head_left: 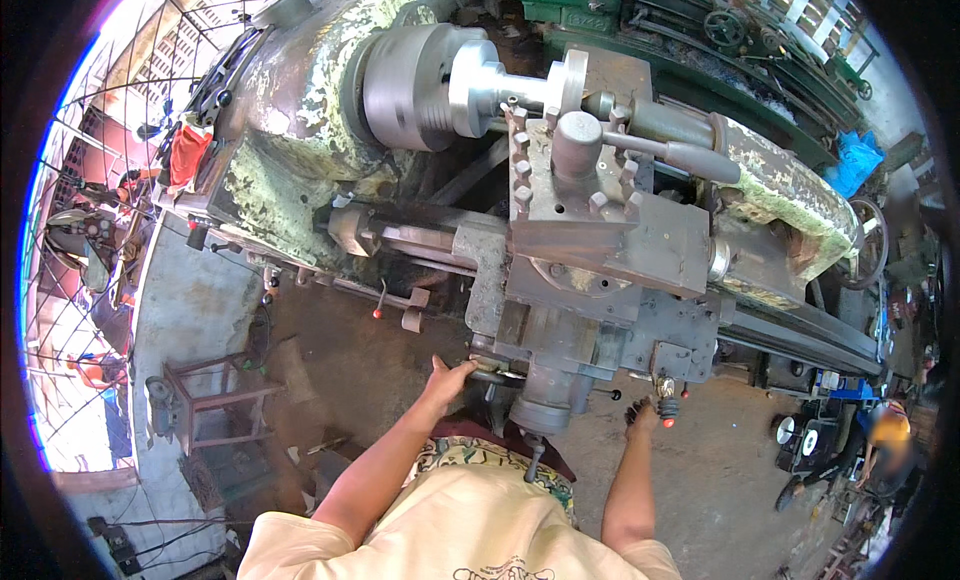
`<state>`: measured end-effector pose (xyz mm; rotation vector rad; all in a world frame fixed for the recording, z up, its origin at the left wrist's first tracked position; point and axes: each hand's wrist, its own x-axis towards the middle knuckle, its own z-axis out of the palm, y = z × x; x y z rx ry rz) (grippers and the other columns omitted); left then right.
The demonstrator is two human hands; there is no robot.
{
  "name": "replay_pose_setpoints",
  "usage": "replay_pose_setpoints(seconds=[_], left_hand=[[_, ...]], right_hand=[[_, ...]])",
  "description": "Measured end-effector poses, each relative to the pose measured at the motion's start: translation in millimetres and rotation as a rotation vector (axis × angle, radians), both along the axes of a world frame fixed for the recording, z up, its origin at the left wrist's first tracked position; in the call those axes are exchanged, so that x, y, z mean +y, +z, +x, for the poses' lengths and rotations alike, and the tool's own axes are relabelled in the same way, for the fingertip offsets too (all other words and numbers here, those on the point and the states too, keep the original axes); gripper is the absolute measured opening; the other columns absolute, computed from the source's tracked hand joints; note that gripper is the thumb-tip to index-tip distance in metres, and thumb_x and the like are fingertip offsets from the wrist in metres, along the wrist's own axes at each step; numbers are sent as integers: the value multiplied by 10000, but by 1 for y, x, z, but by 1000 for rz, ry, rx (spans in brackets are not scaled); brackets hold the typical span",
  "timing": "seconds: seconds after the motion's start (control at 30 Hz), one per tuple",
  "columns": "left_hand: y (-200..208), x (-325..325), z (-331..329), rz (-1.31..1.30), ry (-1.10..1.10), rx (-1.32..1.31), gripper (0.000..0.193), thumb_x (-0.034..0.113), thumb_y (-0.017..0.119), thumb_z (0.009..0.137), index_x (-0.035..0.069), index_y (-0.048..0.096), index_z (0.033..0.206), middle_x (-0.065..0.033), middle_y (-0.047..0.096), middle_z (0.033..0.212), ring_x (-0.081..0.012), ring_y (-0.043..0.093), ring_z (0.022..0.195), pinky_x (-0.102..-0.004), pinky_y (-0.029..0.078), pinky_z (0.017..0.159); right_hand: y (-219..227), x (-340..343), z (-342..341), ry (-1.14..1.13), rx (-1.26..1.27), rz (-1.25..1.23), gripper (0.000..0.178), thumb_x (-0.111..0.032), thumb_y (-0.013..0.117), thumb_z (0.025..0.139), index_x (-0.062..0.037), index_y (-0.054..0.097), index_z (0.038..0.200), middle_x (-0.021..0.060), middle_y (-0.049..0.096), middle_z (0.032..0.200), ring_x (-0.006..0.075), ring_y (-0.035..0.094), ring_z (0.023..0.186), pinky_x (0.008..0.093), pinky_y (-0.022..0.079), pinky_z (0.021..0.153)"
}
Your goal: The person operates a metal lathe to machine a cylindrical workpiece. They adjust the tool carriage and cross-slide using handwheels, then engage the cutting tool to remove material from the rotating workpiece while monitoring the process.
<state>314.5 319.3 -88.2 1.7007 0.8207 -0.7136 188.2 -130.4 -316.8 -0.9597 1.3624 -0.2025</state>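
Observation:
My left hand [450, 382] is closed on the rim of a handwheel [497, 378] at the front of a large metal lathe, its thumb pointing up. My right hand [641, 416] hangs low beside a red-knobbed lever [668, 421]; its shaded fingers look apart, with nothing visible in them. Above my hands, a shiny spool-shaped metal workpiece [520, 90] sits between the grey chuck [408, 87] and the tailstock [770, 170]. The chuck's surface looks streaked. In front of the workpiece stands the bolted tool post [575, 170], with a long handle [690, 160] reaching right.
The worn, pale green headstock [290, 110] stands at the left, with a red cloth [190, 155] beside it. Behind is a green machine [570, 5]. A small metal stand [220, 395] is at lower left. Another person [888, 435] is at the far right, near a blue bag [855, 162].

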Motion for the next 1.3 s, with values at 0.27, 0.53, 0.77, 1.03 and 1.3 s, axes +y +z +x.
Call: replay_pose_setpoints(seconds=[0.27,0.53,0.77,1.03,1.3], left_hand=[[-29,-12,6,-100,277,-24,763,245,664,876,-66,106,1293,-154,578,775,-183,535,473,-322,477,437],[-49,3,8,-183,277,-26,398,204,597,889,22,275,1038,-106,495,706,-142,453,438,-369,532,463],[-42,5,9,-228,278,-45,392,183,574,902,2,252,1034,-104,493,697,-141,461,439,-350,528,456],[-48,11,11,-221,285,16,358,208,610,897,12,334,1015,-100,513,681,-144,448,427,-373,541,479],[-56,21,13,-296,183,66,425,207,616,889,29,258,1033,-109,503,698,-143,448,455,-372,531,493]], right_hand=[[223,-25,5,-58,-220,-470,214,-277,597,970,-91,568,868,-2,519,695,122,481,570,279,393,516],[298,59,89,552,259,-1343,277,-260,655,918,14,635,952,216,689,871,379,669,785,447,506,703],[304,61,94,451,328,-1257,294,-263,658,902,23,654,970,245,696,890,438,669,846,487,503,750],[310,63,99,484,344,-1206,293,-250,662,900,37,651,953,250,689,851,440,663,795,477,502,720],[299,55,92,414,249,-1154,286,-220,679,900,55,645,971,176,648,712,308,613,645,419,482,666]])
